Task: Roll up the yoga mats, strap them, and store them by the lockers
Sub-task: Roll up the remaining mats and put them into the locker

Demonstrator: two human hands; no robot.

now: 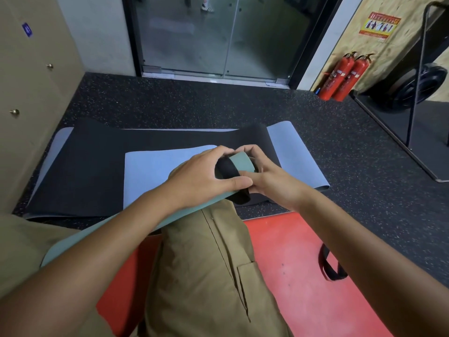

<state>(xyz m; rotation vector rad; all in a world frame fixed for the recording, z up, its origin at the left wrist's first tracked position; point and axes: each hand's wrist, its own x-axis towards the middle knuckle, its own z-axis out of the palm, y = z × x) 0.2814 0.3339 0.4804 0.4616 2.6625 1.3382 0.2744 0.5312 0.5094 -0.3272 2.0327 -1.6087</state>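
Mats first: black mat (97, 166) lies flat on the speckled floor (364, 142), near the lockers (31, 93) on your left, with a grey-blue mat (150, 164) spread on top and another grey-blue one showing at both ends beneath. None of these is rolled yet. Green rolled mat (136, 222) rests across your knee, one end up at your hands. You're on the strapping step for this one. Left hand (206, 176) grips the roll's end, thumb pressed along it. Right hand (269, 183) pinches the black strap (228, 171), which loops round the roll near that end. Both grips are clamped, left on mat, right on strap. Next move probably calls for pulling the strap snug and fastening it without letting the roll loosen. Second black strap (330, 266) lies on the red floor (291, 263) by your right forearm, likely for the other end.
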